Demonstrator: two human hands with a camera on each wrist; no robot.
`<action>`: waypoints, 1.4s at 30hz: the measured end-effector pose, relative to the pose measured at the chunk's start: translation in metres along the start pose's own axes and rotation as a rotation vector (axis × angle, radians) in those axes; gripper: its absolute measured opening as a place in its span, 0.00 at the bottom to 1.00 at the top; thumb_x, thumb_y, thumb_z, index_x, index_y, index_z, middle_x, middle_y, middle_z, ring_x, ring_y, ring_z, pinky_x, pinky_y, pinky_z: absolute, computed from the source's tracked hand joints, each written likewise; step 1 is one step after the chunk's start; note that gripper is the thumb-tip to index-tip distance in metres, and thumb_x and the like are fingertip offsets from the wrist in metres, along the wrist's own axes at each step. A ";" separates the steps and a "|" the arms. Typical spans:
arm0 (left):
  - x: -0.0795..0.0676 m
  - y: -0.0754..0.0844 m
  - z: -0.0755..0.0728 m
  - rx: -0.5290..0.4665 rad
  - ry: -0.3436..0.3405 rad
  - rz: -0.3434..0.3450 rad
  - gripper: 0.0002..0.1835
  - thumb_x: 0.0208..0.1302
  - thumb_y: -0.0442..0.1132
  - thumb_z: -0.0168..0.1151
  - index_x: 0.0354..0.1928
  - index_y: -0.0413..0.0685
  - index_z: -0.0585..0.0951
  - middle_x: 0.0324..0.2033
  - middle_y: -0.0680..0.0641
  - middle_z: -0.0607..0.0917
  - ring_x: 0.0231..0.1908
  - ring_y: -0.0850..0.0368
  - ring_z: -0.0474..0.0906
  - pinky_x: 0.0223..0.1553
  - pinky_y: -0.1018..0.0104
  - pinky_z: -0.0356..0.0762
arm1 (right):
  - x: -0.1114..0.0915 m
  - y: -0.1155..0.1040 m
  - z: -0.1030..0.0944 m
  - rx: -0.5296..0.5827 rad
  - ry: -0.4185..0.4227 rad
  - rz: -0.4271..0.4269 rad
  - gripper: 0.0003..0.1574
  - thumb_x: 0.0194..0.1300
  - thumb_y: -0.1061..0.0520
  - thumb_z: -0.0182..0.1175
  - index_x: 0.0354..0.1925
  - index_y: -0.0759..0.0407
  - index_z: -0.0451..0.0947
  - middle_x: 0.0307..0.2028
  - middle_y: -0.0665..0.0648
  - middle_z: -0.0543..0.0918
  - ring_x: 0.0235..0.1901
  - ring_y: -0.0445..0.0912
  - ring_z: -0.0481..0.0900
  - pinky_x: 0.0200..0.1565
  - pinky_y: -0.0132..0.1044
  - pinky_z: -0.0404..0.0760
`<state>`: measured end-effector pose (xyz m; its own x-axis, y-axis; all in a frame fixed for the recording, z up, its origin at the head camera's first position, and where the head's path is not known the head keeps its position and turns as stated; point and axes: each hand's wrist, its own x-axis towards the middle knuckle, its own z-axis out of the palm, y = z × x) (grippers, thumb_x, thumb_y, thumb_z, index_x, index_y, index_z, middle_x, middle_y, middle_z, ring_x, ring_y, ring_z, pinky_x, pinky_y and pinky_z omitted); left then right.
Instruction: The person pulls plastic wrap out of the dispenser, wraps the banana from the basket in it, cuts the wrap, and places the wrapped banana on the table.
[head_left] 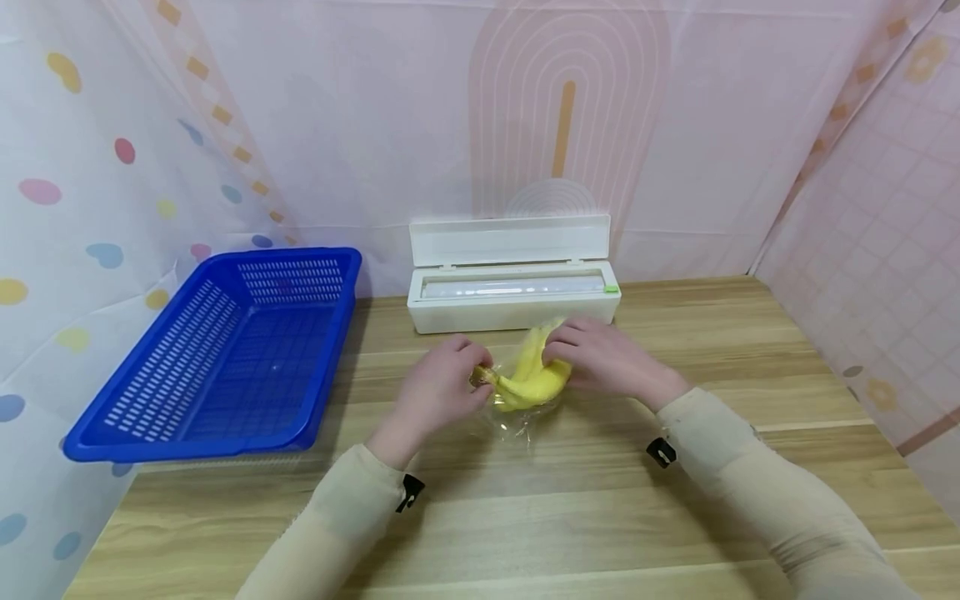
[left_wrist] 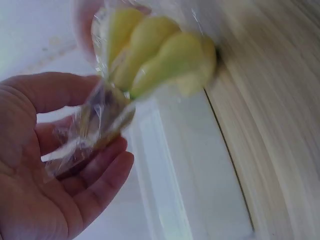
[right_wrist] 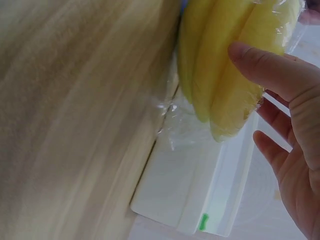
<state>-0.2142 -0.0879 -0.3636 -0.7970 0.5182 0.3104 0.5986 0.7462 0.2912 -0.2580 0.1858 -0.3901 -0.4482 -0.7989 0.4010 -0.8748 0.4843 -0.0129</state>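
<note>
A bunch of yellow bananas (head_left: 531,385), wrapped in clear plastic film (head_left: 513,427), is held between both hands over the wooden table. My left hand (head_left: 447,379) grips the brown stem end, and film bunches between thumb and fingers in the left wrist view. On the other side, my right hand (head_left: 600,354) holds the body of the bunch, its thumb (right_wrist: 260,67) lying across the bananas and its fingers curled behind. A loose flap of film (right_wrist: 182,125) hangs past the banana tips in the right wrist view.
Behind the hands stands a white film dispenser box (head_left: 513,314), lid (head_left: 510,242) raised, with a roll of film (head_left: 513,287) inside. A blue plastic basket (head_left: 318,408) sits at the left on the wooden table (head_left: 555,517). Patterned cloth (head_left: 360,125) hangs behind.
</note>
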 end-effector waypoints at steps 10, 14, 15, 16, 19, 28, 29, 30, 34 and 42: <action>-0.008 0.020 0.010 0.183 0.152 0.133 0.10 0.49 0.37 0.72 0.31 0.45 0.79 0.26 0.49 0.74 0.23 0.57 0.67 0.16 0.67 0.66 | -0.001 0.000 0.008 -0.037 -0.020 0.040 0.26 0.49 0.61 0.78 0.46 0.52 0.80 0.49 0.53 0.82 0.53 0.51 0.76 0.57 0.46 0.75; -0.010 0.027 0.015 0.231 0.201 0.191 0.12 0.48 0.37 0.71 0.27 0.46 0.75 0.25 0.48 0.74 0.22 0.54 0.68 0.14 0.65 0.66 | -0.003 0.000 0.010 -0.051 -0.030 0.046 0.25 0.50 0.62 0.76 0.47 0.53 0.81 0.51 0.53 0.81 0.54 0.51 0.76 0.57 0.47 0.75; -0.011 0.028 0.016 0.234 0.204 0.200 0.12 0.48 0.38 0.71 0.27 0.46 0.75 0.25 0.47 0.74 0.22 0.54 0.69 0.14 0.65 0.66 | -0.003 0.000 0.011 -0.053 -0.031 0.046 0.25 0.50 0.62 0.76 0.48 0.53 0.81 0.51 0.53 0.81 0.54 0.52 0.75 0.56 0.47 0.75; -0.011 0.030 0.017 0.235 0.204 0.206 0.12 0.48 0.37 0.71 0.27 0.46 0.75 0.25 0.47 0.74 0.22 0.53 0.69 0.14 0.65 0.66 | -0.004 0.000 0.011 -0.057 -0.032 0.047 0.25 0.50 0.62 0.76 0.48 0.53 0.81 0.51 0.53 0.81 0.55 0.52 0.75 0.56 0.48 0.75; -0.010 0.034 0.018 0.228 0.185 0.222 0.12 0.49 0.38 0.72 0.29 0.47 0.76 0.25 0.48 0.74 0.23 0.54 0.69 0.16 0.65 0.67 | -0.007 0.000 0.011 -0.055 -0.027 0.047 0.25 0.50 0.63 0.76 0.48 0.53 0.81 0.52 0.54 0.81 0.55 0.52 0.75 0.56 0.49 0.76; -0.007 0.043 0.020 0.202 0.066 0.247 0.13 0.54 0.47 0.73 0.30 0.52 0.77 0.24 0.54 0.73 0.23 0.57 0.68 0.19 0.66 0.66 | -0.015 0.004 0.012 -0.048 -0.032 0.070 0.25 0.48 0.62 0.76 0.46 0.53 0.81 0.54 0.57 0.81 0.57 0.55 0.75 0.59 0.52 0.73; -0.007 0.044 0.020 0.187 0.045 0.243 0.13 0.54 0.48 0.73 0.30 0.52 0.78 0.24 0.54 0.72 0.23 0.58 0.67 0.19 0.66 0.65 | -0.016 0.004 0.012 -0.045 -0.035 0.074 0.25 0.48 0.62 0.76 0.46 0.53 0.81 0.54 0.57 0.81 0.57 0.55 0.75 0.60 0.53 0.72; -0.007 0.045 0.019 0.167 0.020 0.235 0.13 0.55 0.49 0.73 0.31 0.52 0.79 0.24 0.55 0.72 0.23 0.59 0.67 0.20 0.67 0.66 | -0.016 0.004 0.011 -0.038 -0.039 0.080 0.24 0.49 0.61 0.76 0.46 0.53 0.81 0.54 0.57 0.81 0.57 0.55 0.75 0.60 0.53 0.72; -0.006 0.049 0.015 0.068 -0.074 0.189 0.14 0.56 0.50 0.73 0.37 0.51 0.83 0.28 0.55 0.77 0.27 0.60 0.72 0.23 0.68 0.70 | -0.018 0.005 0.009 0.004 -0.049 0.110 0.19 0.52 0.57 0.76 0.44 0.53 0.82 0.53 0.57 0.81 0.56 0.55 0.76 0.59 0.53 0.73; 0.003 0.040 0.004 -0.217 -0.193 0.148 0.15 0.63 0.49 0.68 0.44 0.45 0.84 0.38 0.50 0.86 0.39 0.55 0.82 0.43 0.61 0.80 | -0.019 0.009 0.004 0.103 0.063 0.199 0.11 0.56 0.66 0.69 0.39 0.58 0.81 0.43 0.56 0.83 0.47 0.53 0.79 0.52 0.48 0.78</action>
<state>-0.1925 -0.0550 -0.3544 -0.6878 0.6999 0.1924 0.6962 0.5611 0.4478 -0.2583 0.2042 -0.4012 -0.6041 -0.6659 0.4378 -0.7860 0.5886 -0.1892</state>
